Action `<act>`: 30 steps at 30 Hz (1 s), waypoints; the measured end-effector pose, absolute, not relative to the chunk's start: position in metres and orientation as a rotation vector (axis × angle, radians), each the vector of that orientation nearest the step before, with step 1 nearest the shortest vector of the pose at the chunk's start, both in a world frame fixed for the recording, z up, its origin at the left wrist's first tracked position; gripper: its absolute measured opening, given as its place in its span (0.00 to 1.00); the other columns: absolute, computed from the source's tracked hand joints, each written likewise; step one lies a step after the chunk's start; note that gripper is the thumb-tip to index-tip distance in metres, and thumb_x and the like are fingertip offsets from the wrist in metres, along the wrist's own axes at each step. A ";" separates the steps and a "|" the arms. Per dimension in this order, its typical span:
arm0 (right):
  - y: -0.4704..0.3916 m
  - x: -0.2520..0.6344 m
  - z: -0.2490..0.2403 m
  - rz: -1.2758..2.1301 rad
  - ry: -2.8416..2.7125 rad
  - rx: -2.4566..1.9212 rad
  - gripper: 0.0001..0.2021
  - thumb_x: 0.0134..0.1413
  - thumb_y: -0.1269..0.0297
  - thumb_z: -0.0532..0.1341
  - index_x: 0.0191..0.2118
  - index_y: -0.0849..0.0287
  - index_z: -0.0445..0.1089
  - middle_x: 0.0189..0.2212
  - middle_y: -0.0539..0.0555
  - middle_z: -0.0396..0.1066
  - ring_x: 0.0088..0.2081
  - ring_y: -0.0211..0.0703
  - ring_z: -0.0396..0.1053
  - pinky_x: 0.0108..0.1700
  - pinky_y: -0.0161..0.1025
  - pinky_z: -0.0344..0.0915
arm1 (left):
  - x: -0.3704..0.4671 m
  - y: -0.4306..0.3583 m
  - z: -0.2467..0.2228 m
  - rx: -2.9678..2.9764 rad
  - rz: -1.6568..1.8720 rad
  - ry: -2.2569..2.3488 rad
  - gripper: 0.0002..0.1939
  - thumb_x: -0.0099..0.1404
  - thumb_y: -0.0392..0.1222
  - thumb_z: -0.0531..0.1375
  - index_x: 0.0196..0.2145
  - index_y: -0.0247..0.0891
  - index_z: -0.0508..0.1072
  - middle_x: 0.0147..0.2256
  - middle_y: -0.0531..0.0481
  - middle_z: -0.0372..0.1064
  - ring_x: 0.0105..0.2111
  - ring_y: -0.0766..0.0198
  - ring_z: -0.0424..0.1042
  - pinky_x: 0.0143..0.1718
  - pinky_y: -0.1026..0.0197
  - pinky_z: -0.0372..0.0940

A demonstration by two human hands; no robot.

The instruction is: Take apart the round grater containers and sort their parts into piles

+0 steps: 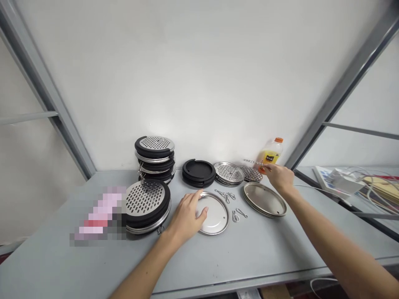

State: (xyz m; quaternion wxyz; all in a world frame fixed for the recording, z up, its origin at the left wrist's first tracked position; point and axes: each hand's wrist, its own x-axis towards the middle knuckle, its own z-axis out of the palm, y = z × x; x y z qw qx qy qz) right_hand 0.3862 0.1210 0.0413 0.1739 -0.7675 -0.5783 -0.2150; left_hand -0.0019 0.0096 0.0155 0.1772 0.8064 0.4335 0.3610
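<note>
My right hand is closed on the edge of a thin perforated metal disc, seen nearly edge-on above a low stack of similar bumpy grater discs. My left hand, thumb and fingers apart, lies over the left rim of a shallow round steel plate. Right of that plate are several small wire clips. Further right sits a stack of steel plates. Behind are black rings and flat perforated discs.
At the left stand a tall stack of black-rimmed perforated discs and a shorter one in front. A bottle of yellow liquid stands near the wall. Grey metal posts frame the table; cables and a power strip lie beyond the right post.
</note>
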 end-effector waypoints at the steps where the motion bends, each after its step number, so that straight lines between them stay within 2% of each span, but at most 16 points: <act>1: 0.122 0.389 0.041 -0.599 -1.652 -2.198 0.17 0.61 0.59 0.53 0.38 0.60 0.78 0.34 0.62 0.77 0.32 0.49 0.71 0.29 0.38 0.54 | -0.002 0.010 0.015 2.286 1.019 1.231 0.24 0.65 0.41 0.54 0.59 0.38 0.60 0.48 0.43 0.68 0.51 0.54 0.65 0.53 0.49 0.63; 10: 0.129 0.397 0.018 -0.531 -1.694 -2.193 0.15 0.59 0.63 0.53 0.36 0.62 0.77 0.33 0.64 0.77 0.33 0.50 0.72 0.30 0.40 0.57 | 0.000 0.012 0.014 2.315 0.999 1.210 0.20 0.66 0.39 0.53 0.55 0.39 0.64 0.51 0.43 0.66 0.53 0.54 0.64 0.56 0.49 0.61; 14: 0.129 0.399 0.012 -0.479 -1.783 -2.169 0.12 0.56 0.66 0.56 0.32 0.60 0.77 0.31 0.61 0.77 0.31 0.50 0.72 0.30 0.39 0.58 | -0.001 0.012 0.016 2.300 0.991 1.223 0.20 0.66 0.40 0.53 0.55 0.39 0.65 0.51 0.43 0.66 0.53 0.54 0.64 0.56 0.49 0.61; 17: 0.129 0.406 0.007 -0.426 -1.830 -2.050 0.10 0.52 0.68 0.57 0.34 0.58 0.77 0.36 0.60 0.78 0.34 0.49 0.73 0.32 0.39 0.60 | -0.001 0.011 0.017 2.297 0.996 1.219 0.19 0.66 0.40 0.53 0.55 0.39 0.65 0.51 0.44 0.66 0.53 0.54 0.64 0.56 0.50 0.61; 19: 0.128 0.412 0.004 -0.339 -1.837 -1.980 0.12 0.48 0.71 0.58 0.37 0.57 0.77 0.37 0.59 0.78 0.34 0.49 0.73 0.33 0.40 0.61 | -0.001 0.010 0.018 2.297 0.999 1.214 0.20 0.66 0.40 0.53 0.55 0.39 0.65 0.51 0.44 0.66 0.53 0.55 0.64 0.57 0.50 0.61; 22: 0.124 0.417 0.003 -0.223 -1.863 -1.953 0.14 0.44 0.74 0.59 0.36 0.56 0.78 0.34 0.58 0.78 0.31 0.47 0.72 0.33 0.39 0.60 | -0.001 0.010 0.017 2.297 1.000 1.214 0.20 0.66 0.40 0.54 0.55 0.39 0.65 0.51 0.44 0.66 0.53 0.55 0.64 0.57 0.51 0.61; 27: 0.118 0.413 0.012 -0.294 -1.763 -1.969 0.12 0.47 0.70 0.59 0.36 0.60 0.79 0.32 0.63 0.78 0.31 0.51 0.72 0.31 0.42 0.58 | -0.002 0.010 0.017 2.297 1.024 1.244 0.19 0.65 0.40 0.55 0.54 0.39 0.66 0.51 0.43 0.66 0.52 0.54 0.64 0.56 0.50 0.61; 30: 0.119 0.397 0.024 -0.352 -1.707 -1.926 0.13 0.51 0.66 0.58 0.38 0.61 0.78 0.32 0.62 0.78 0.32 0.51 0.73 0.32 0.42 0.60 | -0.003 0.009 0.019 2.309 0.980 1.249 0.23 0.63 0.44 0.58 0.55 0.39 0.65 0.52 0.43 0.65 0.54 0.53 0.62 0.57 0.49 0.59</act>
